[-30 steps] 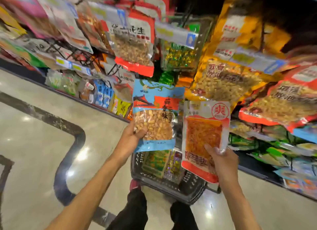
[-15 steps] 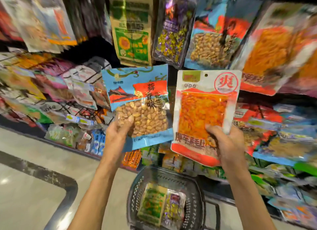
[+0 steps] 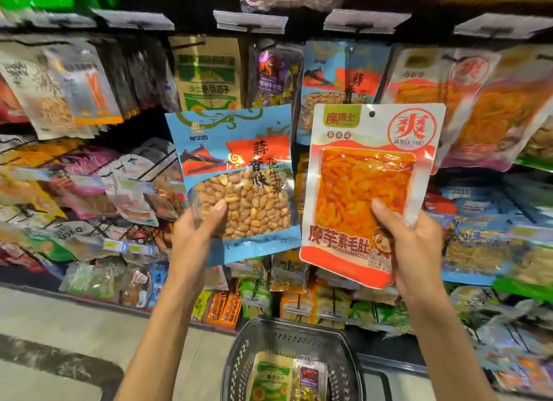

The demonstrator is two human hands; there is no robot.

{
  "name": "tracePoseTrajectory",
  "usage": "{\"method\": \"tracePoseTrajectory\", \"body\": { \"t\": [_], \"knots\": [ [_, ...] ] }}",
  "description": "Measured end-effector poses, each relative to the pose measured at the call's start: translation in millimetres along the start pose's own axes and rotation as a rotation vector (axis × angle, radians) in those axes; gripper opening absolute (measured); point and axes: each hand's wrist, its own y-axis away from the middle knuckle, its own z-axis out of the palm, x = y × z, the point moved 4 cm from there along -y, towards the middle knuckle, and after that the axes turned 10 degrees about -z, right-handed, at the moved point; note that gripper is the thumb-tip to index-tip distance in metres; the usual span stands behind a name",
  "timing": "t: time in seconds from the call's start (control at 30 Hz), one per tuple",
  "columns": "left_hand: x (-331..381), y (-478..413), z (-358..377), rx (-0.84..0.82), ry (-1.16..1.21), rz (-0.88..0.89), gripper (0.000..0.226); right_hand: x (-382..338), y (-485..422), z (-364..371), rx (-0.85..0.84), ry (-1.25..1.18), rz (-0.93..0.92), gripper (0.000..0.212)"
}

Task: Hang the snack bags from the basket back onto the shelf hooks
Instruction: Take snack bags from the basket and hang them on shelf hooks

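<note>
**Two snack bags held up at the shelf**

My left hand (image 3: 194, 242) pinches the blue peanut bag (image 3: 239, 167) near its bottom edge, thumb on the front. My right hand (image 3: 416, 251) grips the orange bag (image 3: 368, 191) at its lower right corner. The two bags are just beside each other, in front of the full shelf (image 3: 209, 74). Bags hang close together there, with a dark gap behind the peanut bag. Down low, the basket (image 3: 239, 355) holds a green bag (image 3: 270, 376) and a purple bag (image 3: 308, 379). The pale floor (image 3: 59, 326) is open on my left.
</note>
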Motion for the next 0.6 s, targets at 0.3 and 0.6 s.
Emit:
{"method": "tracePoseTrajectory", "body": {
  "t": [0.3,0.6],
  "knots": [
    [24.4,-10.9,52.4,-0.122,-0.008,0.06,0.019,-23.9,-2.6,-32.8,0.079,0.03,-0.046,0.015],
    [59.1,-48.8,144.4,-0.264,-0.034,0.109,0.019,-50.0,-26.3,-84.8,0.195,0.051,-0.082,0.01]
  ]
}}
